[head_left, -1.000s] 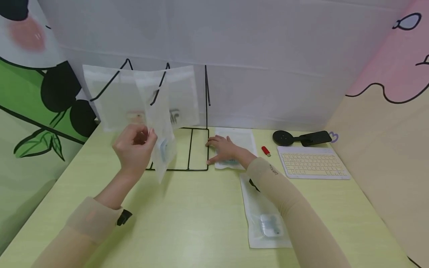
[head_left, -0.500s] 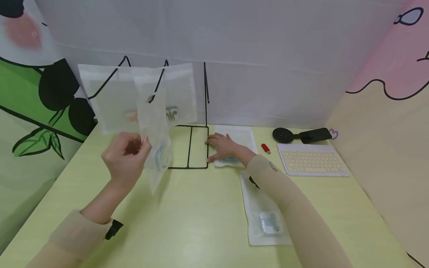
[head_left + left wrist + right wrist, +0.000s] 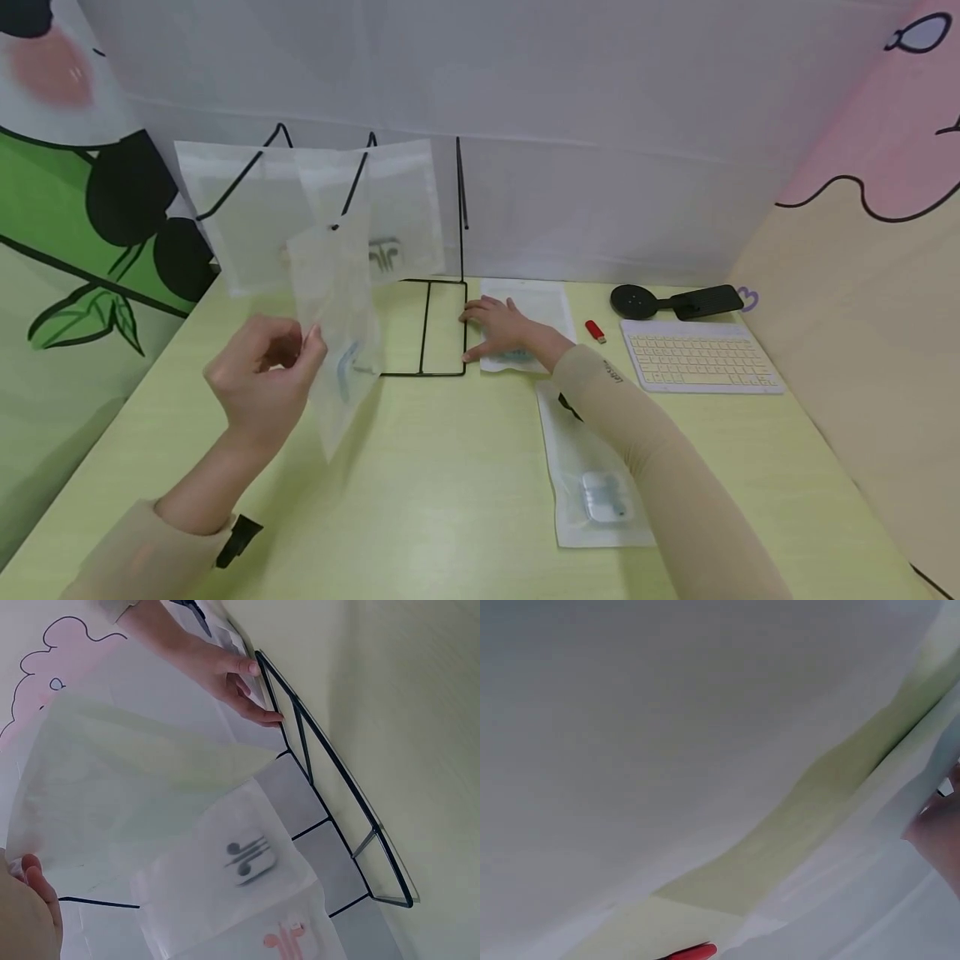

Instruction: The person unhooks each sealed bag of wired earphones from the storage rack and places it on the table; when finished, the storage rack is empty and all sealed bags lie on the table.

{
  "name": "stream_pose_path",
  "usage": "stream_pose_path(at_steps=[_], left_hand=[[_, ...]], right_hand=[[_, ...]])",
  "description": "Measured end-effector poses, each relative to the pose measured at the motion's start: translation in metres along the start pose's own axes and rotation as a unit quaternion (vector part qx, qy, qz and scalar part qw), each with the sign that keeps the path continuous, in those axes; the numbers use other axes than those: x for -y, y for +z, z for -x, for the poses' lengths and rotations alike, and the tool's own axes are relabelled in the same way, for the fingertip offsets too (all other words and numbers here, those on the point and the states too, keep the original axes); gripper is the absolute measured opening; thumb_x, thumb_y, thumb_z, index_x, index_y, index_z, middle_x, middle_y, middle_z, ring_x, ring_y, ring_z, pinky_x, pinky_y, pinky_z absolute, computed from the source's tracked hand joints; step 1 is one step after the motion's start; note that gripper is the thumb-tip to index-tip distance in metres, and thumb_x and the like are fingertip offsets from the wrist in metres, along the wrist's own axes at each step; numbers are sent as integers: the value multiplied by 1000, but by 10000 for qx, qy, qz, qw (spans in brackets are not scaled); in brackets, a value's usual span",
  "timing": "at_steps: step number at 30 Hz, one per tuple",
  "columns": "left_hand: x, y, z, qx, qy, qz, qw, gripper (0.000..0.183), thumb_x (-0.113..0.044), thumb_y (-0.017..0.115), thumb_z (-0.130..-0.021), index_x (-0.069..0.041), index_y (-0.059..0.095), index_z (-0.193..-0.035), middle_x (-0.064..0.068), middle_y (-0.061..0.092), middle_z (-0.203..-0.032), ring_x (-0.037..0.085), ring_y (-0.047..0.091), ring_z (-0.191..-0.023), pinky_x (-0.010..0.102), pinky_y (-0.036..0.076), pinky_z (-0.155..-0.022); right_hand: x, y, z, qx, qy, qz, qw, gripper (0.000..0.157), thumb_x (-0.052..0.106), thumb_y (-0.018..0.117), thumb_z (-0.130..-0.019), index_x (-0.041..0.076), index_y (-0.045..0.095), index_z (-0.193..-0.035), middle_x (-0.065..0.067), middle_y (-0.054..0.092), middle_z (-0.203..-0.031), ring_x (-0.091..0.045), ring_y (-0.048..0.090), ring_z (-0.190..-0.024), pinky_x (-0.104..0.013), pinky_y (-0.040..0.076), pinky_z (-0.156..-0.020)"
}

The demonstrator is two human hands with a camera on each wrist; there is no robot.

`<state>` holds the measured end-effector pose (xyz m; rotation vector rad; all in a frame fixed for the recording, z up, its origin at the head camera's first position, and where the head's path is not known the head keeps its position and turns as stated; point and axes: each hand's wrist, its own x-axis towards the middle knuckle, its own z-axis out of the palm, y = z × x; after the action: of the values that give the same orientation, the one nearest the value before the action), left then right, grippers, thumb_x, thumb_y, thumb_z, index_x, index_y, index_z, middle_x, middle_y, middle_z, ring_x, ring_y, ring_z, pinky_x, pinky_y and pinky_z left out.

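Observation:
My left hand [image 3: 262, 375] pinches the edge of a translucent white pouch [image 3: 337, 292] with a blue item low inside. The pouch's upper part lies at the tip of the rack's middle hook; whether it is still on the hook I cannot tell. Two similar pouches hang behind, one left [image 3: 240, 192] and one right [image 3: 408, 192] with a dark earphone shape showing; in the left wrist view a reddish earphone shape [image 3: 289, 941] shows too. With spread fingers my right hand [image 3: 502, 327] touches the right side of the black wire rack [image 3: 420, 375].
Under and beside the right hand lies another white pouch [image 3: 536, 296]. A further pouch [image 3: 562, 483] with a clear case lies nearer me, partly behind the right sleeve. To the right are a red USB stick [image 3: 595, 331], a white keyboard [image 3: 697, 358] and a black stand [image 3: 633, 302].
My left hand has drawn back toward me, down and to the left, pulling the pouch along the middle hook to its tip. The right hand has stayed on the rack.

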<state>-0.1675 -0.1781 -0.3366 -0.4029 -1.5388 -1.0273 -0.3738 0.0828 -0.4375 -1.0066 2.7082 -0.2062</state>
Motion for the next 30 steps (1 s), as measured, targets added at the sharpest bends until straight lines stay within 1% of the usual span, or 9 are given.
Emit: stream_pose_path(at_steps=[5, 8, 10, 13, 17, 19, 22, 27, 30], left_hand=[[-11, -5, 2, 45, 18, 93, 9999, 20, 0, 68, -71, 8, 55, -59, 16, 48, -54, 3, 40, -53, 9, 35, -56], [-13, -8, 4, 139, -11, 134, 9998, 20, -1, 69, -71, 8, 56, -59, 15, 49, -55, 3, 41, -53, 9, 36, -56], [-12, -11, 6, 257, -103, 111, 9996, 18, 0, 70, -71, 8, 57, -61, 14, 51, -56, 3, 42, -53, 9, 36, -56], [-12, -19, 8, 527, -403, -36, 9978, 14, 2, 71, -71, 7, 60, -65, 10, 54, -59, 0, 44, -54, 9, 37, -55], [-13, -30, 12, 895, -1098, -238, 9896, 9, 9, 72, -70, 6, 63, -70, -3, 58, -63, -5, 48, -53, 7, 39, -53], [-13, -35, 14, 1051, -1517, -346, 9822, 10, 10, 72, -70, 5, 64, -72, -10, 59, -64, -6, 51, -52, 7, 40, -52], [-14, -41, 16, 1195, -2169, -612, 9669, 10, 7, 73, -73, 3, 65, -75, -15, 58, -65, -7, 55, -52, 6, 42, -51], [-13, -48, 14, 1255, -3323, -815, 9312, 10, -1, 75, -76, 1, 66, -80, -14, 61, -70, -3, 63, -56, 10, 47, -51], [-11, -51, 14, 1303, -3832, -810, 9108, 11, -5, 76, -77, -1, 66, -81, -13, 63, -72, 0, 64, -55, 13, 48, -50]], right_hand=[[0, -1, 0, 2, -39, -57, 10000, 79, 65, 65, -75, 27, 41, -141, 1, 23, -155, -27, 10, -145, -63, 5, -111], [1, -1, 1, -7, -40, -69, 10000, 79, 65, 66, -75, 27, 42, -141, 0, 24, -155, -27, 10, -145, -63, 4, -111], [1, -1, 1, -19, -31, -60, 10000, 80, 65, 66, -75, 27, 42, -141, 0, 24, -154, -27, 10, -145, -63, 5, -111], [1, -1, 1, -11, -4, -59, 10000, 80, 65, 66, -75, 27, 42, -141, 0, 24, -154, -27, 10, -145, -63, 5, -111], [1, 0, 1, 2, 9, -51, 10000, 80, 65, 66, -75, 27, 41, -141, 1, 24, -154, -27, 10, -145, -62, 4, -111], [1, -1, 1, 1, 6, -54, 10000, 79, 64, 66, -75, 27, 41, -141, 1, 24, -154, -27, 10, -145, -62, 4, -111], [2, -1, 2, 11, -6, -39, 10000, 79, 63, 66, -76, 26, 41, -141, 0, 24, -154, -27, 10, -145, -63, 5, -111], [4, -3, 4, 43, -8, -13, 10000, 79, 63, 65, -76, 26, 41, -141, 0, 23, -155, -28, 10, -145, -62, 5, -111], [4, -3, 4, 63, 14, -40, 10000, 79, 64, 65, -76, 26, 40, -141, 0, 23, -155, -27, 9, -145, -62, 4, -112]])
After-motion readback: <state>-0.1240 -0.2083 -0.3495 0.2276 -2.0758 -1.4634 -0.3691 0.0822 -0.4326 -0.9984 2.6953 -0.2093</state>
